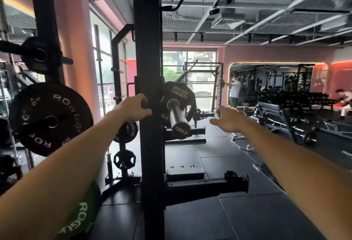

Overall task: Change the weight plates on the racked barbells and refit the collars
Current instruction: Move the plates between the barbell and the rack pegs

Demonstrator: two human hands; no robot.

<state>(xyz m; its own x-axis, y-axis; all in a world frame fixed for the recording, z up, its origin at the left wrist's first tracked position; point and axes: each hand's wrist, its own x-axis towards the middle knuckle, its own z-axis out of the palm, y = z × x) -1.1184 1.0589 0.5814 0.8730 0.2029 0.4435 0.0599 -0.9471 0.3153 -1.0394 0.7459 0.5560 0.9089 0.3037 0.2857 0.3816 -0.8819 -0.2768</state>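
A black plate (pixel 178 97) sits on the barbell sleeve (pixel 177 118) just right of the rack upright (pixel 148 87), no collar visible on it. The left hand (pixel 133 106) curls its grip around the upright's edge; the right hand (pixel 227 120) hovers beside the sleeve, grip released, fingers spread.

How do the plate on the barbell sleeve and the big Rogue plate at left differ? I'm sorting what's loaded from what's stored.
The plate on the barbell sleeve sits on a chrome bar stamped 1500LB; the big Rogue plate hangs on a rack peg. The first has grip cut-outs, the second a solid face. Their white lettering differs. Both are black and round.
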